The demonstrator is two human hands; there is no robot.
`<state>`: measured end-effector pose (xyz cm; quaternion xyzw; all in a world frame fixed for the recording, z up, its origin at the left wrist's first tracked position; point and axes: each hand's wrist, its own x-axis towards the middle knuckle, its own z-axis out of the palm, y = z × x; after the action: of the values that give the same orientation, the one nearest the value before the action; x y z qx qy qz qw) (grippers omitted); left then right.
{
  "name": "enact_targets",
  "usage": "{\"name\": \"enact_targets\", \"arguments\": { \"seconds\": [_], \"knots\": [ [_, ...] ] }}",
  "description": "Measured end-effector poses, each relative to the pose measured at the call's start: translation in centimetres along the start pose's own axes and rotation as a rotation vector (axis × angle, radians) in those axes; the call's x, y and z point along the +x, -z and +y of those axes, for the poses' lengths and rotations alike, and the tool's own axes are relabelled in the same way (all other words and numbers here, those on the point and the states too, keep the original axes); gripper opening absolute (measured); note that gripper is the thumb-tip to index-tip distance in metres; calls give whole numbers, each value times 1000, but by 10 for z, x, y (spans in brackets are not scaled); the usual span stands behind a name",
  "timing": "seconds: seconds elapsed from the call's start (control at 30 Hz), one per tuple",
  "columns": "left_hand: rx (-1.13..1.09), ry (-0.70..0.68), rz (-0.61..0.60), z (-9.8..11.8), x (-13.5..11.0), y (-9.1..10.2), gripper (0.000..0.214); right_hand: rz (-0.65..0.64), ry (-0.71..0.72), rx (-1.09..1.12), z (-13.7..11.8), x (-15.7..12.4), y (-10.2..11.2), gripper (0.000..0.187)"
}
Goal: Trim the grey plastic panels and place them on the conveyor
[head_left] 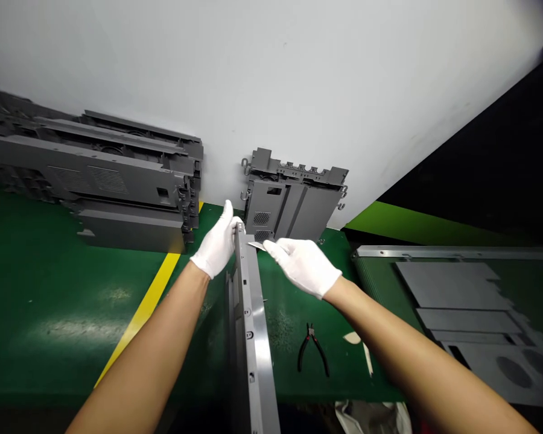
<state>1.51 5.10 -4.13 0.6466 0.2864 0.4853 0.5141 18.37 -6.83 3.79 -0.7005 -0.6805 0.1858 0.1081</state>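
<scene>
White-gloved right hand (pixel 305 265) palm-down, blade (pixel 256 245) apparently against grey panel (pixel 263 343)

I have my left forearm (pixel 149 352) and right forearm (pixel 416 358) reaching forward, bare, converging toward the middle. My left hand (pixel 217 241), white-gloved, points its thumb (pixel 227 211) up, its fingers partly hidden; my right hand (pixel 305 266), gloved too, pinches with curled fingers.
</scene>
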Motion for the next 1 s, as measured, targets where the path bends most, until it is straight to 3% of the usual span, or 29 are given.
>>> {"name": "enact_targets", "arguments": {
  "seconds": [0.1,0.27,0.37,0.47,0.57,0.67,0.7,0.73,0.8,0.83,0.87,0.93,1.0],
  "knots": [
    [42,-147,-30,1,1,3,49,-44,27,-168,-12,18,5,65],
    [-60,96,39,12,-3,4,30,-63,85,-355,-26,27,15,66],
    [-135,218,43,16,-6,1,30,-63,115,-390,-27,26,17,65],
    [-191,294,-5,15,-5,0,37,-153,157,-247,-22,17,21,63],
    [-72,317,-1,19,-2,3,32,-400,185,163,-9,-5,26,61],
    [376,74,94,47,-14,1,12,-467,101,625,16,-41,22,56],
    [524,-67,27,60,-25,-3,9,-429,45,758,28,-55,16,56],
    [645,-214,-102,74,-41,-9,12,-375,-24,875,40,-69,8,56],
    [720,-459,-579,95,-81,-23,23,-250,-177,1088,66,-97,-16,59],
    [726,-550,-728,99,-102,-29,27,-210,-255,1174,79,-110,-32,61],
    [761,-611,-754,100,-121,-33,29,-175,-349,1265,91,-122,-48,61],
    [807,-631,-675,90,-141,-34,28,-81,-515,1389,115,-144,-82,58],
    [774,-642,-605,74,-135,-31,23,21,-630,1348,135,-162,-111,55]
  ]
}}
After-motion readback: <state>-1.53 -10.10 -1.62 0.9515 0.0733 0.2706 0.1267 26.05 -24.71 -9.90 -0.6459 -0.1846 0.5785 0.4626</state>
